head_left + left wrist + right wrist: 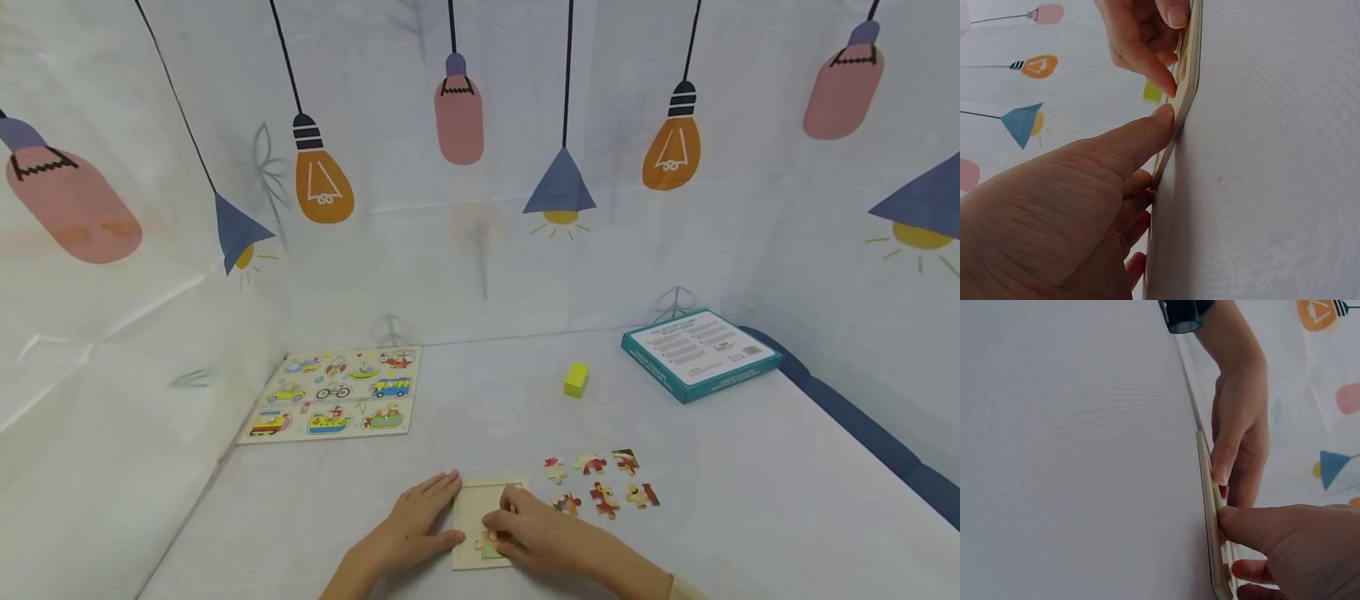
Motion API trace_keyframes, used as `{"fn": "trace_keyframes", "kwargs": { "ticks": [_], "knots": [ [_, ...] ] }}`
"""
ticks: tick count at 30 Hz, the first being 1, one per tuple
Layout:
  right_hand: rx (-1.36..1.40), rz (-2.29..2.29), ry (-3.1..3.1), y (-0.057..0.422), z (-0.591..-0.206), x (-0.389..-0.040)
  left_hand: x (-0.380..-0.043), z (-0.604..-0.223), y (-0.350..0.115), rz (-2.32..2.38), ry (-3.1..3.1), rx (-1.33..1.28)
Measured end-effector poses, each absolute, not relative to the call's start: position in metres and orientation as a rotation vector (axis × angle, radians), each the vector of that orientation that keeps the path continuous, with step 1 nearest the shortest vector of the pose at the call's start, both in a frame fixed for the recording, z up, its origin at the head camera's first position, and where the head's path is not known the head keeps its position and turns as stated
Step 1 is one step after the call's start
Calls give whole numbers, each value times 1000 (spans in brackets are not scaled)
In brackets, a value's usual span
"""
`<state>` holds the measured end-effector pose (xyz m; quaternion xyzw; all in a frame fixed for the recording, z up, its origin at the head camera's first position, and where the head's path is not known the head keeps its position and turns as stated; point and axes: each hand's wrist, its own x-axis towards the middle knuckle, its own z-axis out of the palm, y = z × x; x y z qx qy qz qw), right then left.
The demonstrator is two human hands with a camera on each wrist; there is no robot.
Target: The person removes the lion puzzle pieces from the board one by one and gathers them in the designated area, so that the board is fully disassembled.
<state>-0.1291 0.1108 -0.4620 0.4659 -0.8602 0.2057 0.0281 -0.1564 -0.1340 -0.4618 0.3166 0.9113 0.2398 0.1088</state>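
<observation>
A small wooden puzzle tray [471, 502] lies flat near the front of the table. My left hand [416, 527] rests along its left side, fingers fairly straight, with the thumb [1163, 112] touching the rim. Over the tray's lower right part, my right hand [543, 535] pinches a jigsaw piece [490, 550] with bent fingers, partly covering it. In the right wrist view the right thumb [1229, 515] touches the tray's near side. Right of the tray lie several loose jigsaw pieces [604, 498] in two rows, one partly hidden behind the right hand.
A wooden vehicle puzzle board [341, 400] lies at the back left. A yellow block [576, 379] stands behind the loose pieces. At the back right sits a teal and white box [701, 354]. A patterned sheet [487, 275] hangs around the table.
</observation>
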Motion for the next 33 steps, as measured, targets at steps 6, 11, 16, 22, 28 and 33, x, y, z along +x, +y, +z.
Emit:
{"fn": "trace_keyframes", "kwargs": {
  "ticks": [6, 11, 16, 22, 28, 33],
  "knots": [
    [1500, 546, -2619, 108, -463, -129, -157, -461, -135, 719, 2682, 957],
    [1488, 522, -2644, 107, -463, -129, -158, -461, -135, 728, 2680, 960],
    [1480, 472, -2629, 104, -463, -127, -160, -463, -134, 694, 2686, 940],
    [1472, 489, -2577, 104, -464, -126, -160, -462, -134, 695, 2679, 931],
    [1434, 585, -2669, 103, -462, -125, -159, -460, -134, 712, 2669, 927],
    [1409, 608, -2724, 103, -460, -125, -159, -461, -134, 718, 2672, 940]
  ]
}}
